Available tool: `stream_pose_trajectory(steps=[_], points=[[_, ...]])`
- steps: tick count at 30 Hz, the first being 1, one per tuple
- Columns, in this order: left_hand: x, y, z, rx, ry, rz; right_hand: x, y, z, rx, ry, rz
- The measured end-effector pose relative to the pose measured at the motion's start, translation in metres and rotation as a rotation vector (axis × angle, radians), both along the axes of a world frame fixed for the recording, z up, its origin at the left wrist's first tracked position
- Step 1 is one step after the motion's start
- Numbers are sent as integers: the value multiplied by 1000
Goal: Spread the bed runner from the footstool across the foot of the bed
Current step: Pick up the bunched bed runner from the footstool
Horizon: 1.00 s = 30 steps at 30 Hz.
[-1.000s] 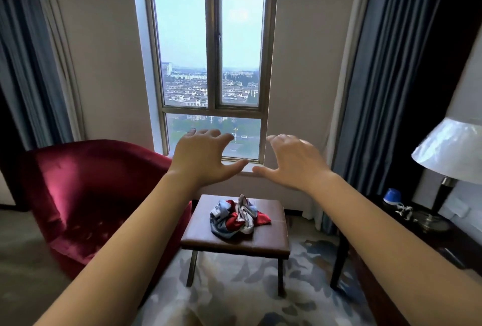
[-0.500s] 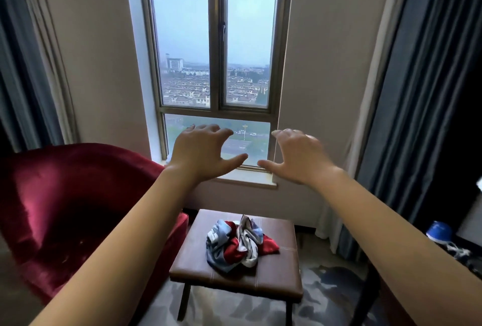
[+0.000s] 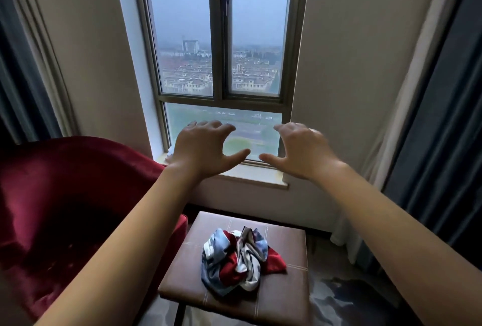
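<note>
So, left hand (image 3: 206,149) and right hand (image 3: 303,152) are both empty, mid-air.
They hover side by side, thumb tips close but apart, fingers spread and loosely bent. Crumpled red, blue and white fabric bed runner (image 3: 238,260) sits below them on the brown square leather footstool (image 3: 284,297). Dark red velvet armchair (image 3: 65,208) is off past the left hand.

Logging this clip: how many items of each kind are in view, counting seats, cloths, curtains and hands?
Seats: 2, red velvet armchair and brown leather footstool.
Cloths: 1, crumpled red, blue and white bed runner on the footstool.
Curtains: 2, dark blue curtains, one at each side.
Hands: 2, left hand and right hand, both empty.
Total: 7.
</note>
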State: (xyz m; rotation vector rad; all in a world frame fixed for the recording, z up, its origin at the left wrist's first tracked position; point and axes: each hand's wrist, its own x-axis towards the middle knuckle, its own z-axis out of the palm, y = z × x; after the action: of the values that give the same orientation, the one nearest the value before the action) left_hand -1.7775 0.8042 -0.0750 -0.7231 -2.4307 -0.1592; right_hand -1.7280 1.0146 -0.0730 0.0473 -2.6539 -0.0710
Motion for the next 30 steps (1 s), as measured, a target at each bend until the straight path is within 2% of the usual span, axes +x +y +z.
stream_pose_trajectory(steps=[11,19,30], points=[[-166,40,-47,-6,-75,-48,-154,33,-46,-46,-66,-15],[-273,58,-109,-50,-217,-109,-254,47,-103,-160,-157,0],[-318,73,-239,-49,-377,-17,-325,79,-234,-80,-316,150]])
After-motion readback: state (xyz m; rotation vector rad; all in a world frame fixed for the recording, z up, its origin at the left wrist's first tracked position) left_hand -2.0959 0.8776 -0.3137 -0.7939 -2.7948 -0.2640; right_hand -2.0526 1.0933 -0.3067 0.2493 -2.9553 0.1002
